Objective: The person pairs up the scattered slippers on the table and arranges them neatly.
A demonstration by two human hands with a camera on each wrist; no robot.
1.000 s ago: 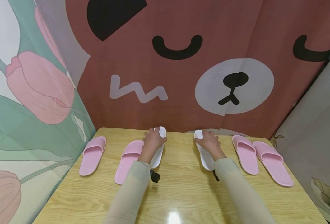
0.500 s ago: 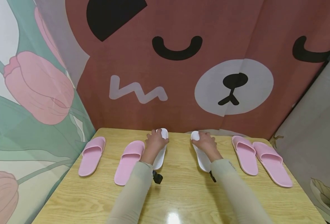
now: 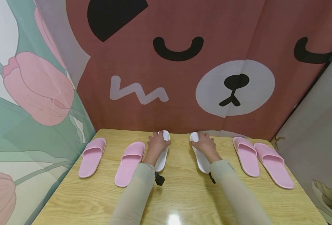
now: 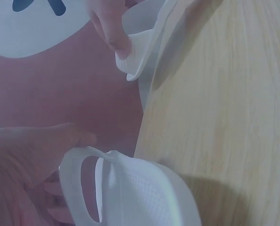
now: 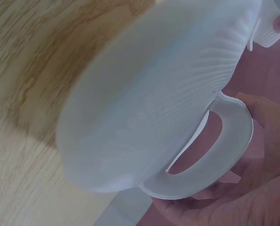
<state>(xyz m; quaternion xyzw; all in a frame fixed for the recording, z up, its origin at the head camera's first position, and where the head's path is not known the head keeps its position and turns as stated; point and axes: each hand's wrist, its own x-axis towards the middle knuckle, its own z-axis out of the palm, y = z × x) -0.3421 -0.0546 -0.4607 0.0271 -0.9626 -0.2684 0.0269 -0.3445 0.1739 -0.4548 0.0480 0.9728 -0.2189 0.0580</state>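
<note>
My left hand (image 3: 157,145) grips a white slipper (image 3: 161,162) by its strap, toe toward the back wall. Likewise my right hand (image 3: 206,145) holds the matching white slipper (image 3: 200,160) by its strap, a gap to the right. Close up in the left wrist view, the thumb and fingers of my left hand (image 4: 24,157) go around the strap of the slipper (image 4: 142,193). Seen from the right wrist, my right hand (image 5: 258,193) spans the strap of its slipper (image 5: 154,99). Whether the soles touch the table cannot be told.
Two pink slippers, a far-left one (image 3: 92,158) and a nearer one (image 3: 126,168), lie apart at left. Another pink pair, inner (image 3: 247,159) and outer (image 3: 278,170), lies at right. Behind the wooden table (image 3: 180,193) hangs a brown bear-print curtain (image 3: 180,81).
The two white slippers have come closer together: my left hand shifted its slipper slightly right, and my right hand brought its slipper left. The pink slippers stayed in place.
</note>
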